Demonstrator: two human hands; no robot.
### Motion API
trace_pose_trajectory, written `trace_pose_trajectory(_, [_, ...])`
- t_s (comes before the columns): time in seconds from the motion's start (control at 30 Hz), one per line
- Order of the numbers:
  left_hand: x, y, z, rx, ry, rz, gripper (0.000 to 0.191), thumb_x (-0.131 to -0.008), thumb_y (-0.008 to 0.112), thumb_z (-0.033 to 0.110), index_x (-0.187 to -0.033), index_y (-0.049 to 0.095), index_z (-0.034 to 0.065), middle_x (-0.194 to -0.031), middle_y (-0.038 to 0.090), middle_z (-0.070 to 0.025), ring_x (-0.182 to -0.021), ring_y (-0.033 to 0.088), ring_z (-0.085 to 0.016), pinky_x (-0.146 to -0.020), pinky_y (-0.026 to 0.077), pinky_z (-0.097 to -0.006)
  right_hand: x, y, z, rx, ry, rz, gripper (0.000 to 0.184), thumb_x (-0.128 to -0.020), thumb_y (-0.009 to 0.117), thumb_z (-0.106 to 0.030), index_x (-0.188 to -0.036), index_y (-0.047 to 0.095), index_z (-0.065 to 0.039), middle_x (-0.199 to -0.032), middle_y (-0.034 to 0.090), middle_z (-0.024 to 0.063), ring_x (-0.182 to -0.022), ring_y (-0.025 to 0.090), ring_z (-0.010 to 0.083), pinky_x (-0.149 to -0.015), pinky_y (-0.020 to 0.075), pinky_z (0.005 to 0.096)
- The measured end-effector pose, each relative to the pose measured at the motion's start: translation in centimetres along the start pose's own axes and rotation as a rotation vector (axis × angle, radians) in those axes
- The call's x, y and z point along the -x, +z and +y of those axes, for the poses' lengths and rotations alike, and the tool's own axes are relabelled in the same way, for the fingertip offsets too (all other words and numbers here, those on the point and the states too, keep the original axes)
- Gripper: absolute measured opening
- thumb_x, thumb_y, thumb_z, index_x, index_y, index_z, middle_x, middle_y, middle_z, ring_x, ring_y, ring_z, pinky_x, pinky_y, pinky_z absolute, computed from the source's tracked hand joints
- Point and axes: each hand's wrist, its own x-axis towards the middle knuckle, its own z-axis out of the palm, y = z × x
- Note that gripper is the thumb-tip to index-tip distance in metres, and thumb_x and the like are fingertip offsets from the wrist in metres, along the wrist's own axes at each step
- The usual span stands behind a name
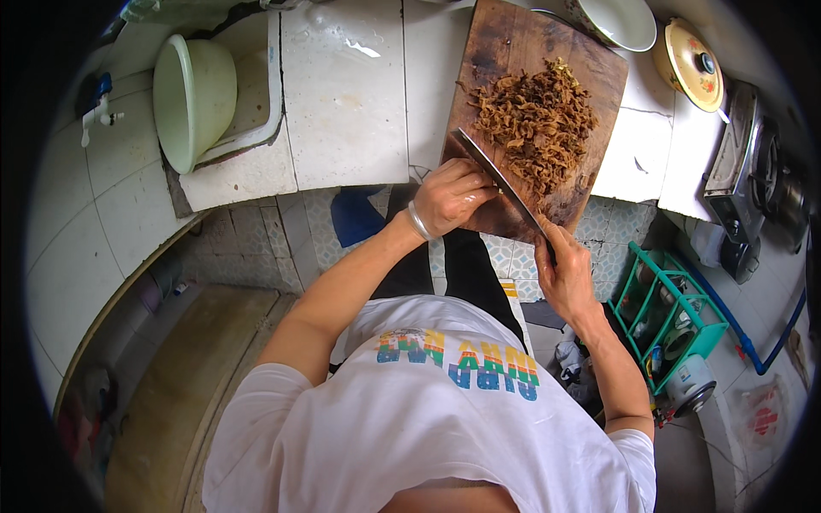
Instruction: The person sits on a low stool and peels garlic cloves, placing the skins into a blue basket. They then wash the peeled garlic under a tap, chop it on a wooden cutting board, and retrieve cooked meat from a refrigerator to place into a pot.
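My right hand (564,266) grips the handle of a kitchen knife (497,174), whose broad blade is seen nearly edge-on and slants up to the left across a wooden cutting board (497,29). Close against the blade's left side is my left hand (452,197), with curled fingers and a metal bangle (419,221) at the wrist. Whatever its fingertips may hold is hidden; only a small pale bit shows beside the blade. Beyond the knife, a heap of chopped brown leafy vegetable (535,125), apparently pickled, covers much of the board.
Left of the board, a pale green basin (221,96) tilts in the sink (276,83), near a tap (99,115). A white bowl (619,22), a yellow lidded enamel pot (693,64) and a gas stove (737,147) stand right. Below is a green rack (712,330).
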Motion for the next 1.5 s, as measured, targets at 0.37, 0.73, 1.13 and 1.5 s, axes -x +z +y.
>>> trace_pose_trajectory(0.37, [0.2, 0.2, -0.5, 0.077, 0.022, 0.013, 0.024, -0.066, 0.062, 0.011, -0.086, 0.07, 0.0022, -0.088, 0.065, -0.0076, -0.086, 0.062, -0.027, -0.076, 0.053, -0.0356, -2.3, 0.8, 0.4, -0.048, 0.044, -0.096, 0.019, -0.088, 0.056, 0.002, -0.107, 0.056, 0.003, -0.077, 0.061, 0.0267, -0.07, 0.06, 0.0465, -0.061, 0.0475, 0.0484])
trace_pose_trajectory(0.73, [-0.1, -0.6, 0.3, 0.161, -0.061, 0.108, 0.023, -0.066, 0.076, -0.004, -0.089, 0.07, 0.0008, -0.092, 0.068, -0.0086, -0.091, 0.062, -0.028, -0.08, 0.051, -0.0361, -1.0, 1.4, 0.3, -0.091, 0.06, 0.054, 0.033, -0.089, 0.055, 0.005, -0.122, 0.056, 0.002, -0.077, 0.059, 0.0219, -0.063, 0.062, 0.0346, -0.057, 0.0485, 0.0394])
trace_pose_trajectory(1.13, [0.1, -0.2, 0.3, 0.087, -0.084, 0.093, 0.021, -0.065, 0.072, -0.006, -0.084, 0.07, 0.0015, -0.09, 0.068, -0.0089, -0.092, 0.063, -0.029, -0.081, 0.052, -0.0355, -0.2, 2.1, -0.7, -0.03, 0.085, -0.035, 0.044, -0.076, 0.055, 0.012, -0.119, 0.054, 0.003, -0.074, 0.059, 0.0185, -0.064, 0.061, 0.0367, -0.057, 0.0481, 0.0442])
trace_pose_trajectory(1.5, [-0.1, -0.2, 0.4, 0.091, -0.092, 0.083, 0.02, -0.066, 0.072, -0.006, -0.084, 0.071, 0.0017, -0.091, 0.068, -0.0089, -0.091, 0.064, -0.028, -0.079, 0.054, -0.0351, -1.6, 3.8, -0.5, 0.123, 0.006, -0.001, 0.034, -0.084, 0.055, 0.006, -0.118, 0.053, 0.001, -0.078, 0.062, 0.0226, -0.069, 0.063, 0.0422, -0.058, 0.0489, 0.0487])
